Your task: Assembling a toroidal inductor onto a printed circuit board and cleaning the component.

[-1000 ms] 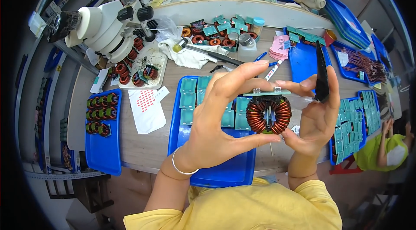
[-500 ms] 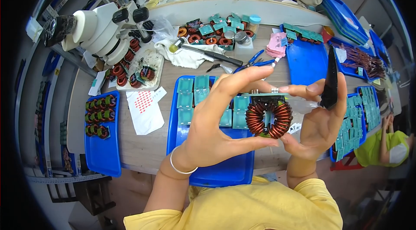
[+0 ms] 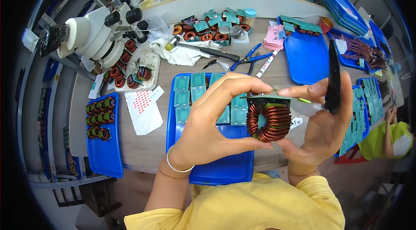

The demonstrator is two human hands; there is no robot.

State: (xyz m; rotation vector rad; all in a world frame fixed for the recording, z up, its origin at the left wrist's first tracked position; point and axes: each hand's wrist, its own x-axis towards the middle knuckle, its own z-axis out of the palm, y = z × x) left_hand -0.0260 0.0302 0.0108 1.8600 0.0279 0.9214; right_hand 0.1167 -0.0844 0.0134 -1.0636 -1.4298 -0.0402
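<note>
A copper-wound toroidal coil (image 3: 277, 121) on a small green circuit board is held up over the bench. My left hand (image 3: 208, 121) pinches it from the left, fingers at the board's top edge and thumb under the windings. From the right, my right hand (image 3: 316, 130) steadies it with thumb and index finger. A long black tool (image 3: 333, 78) with a translucent piece near its lower end is also tucked between the right hand's fingers; its exact kind is unclear. Beneath the hands lies a blue tray (image 3: 234, 171) with rows of green-board parts (image 3: 182, 97).
Left of this stand a smaller blue tray (image 3: 104, 156) of coils and a white microscope (image 3: 97, 41). Behind are a hammer (image 3: 203, 50), blue-handled pliers (image 3: 249, 58), a paint marker (image 3: 266, 64) and a pile of coils (image 3: 207, 37). Another person (image 3: 385, 141) sits at right.
The coil has been turned in my fingers: its ring opening faced me before, and now its side windings show more. Both hands keep their hold. The view has shifted slightly.
</note>
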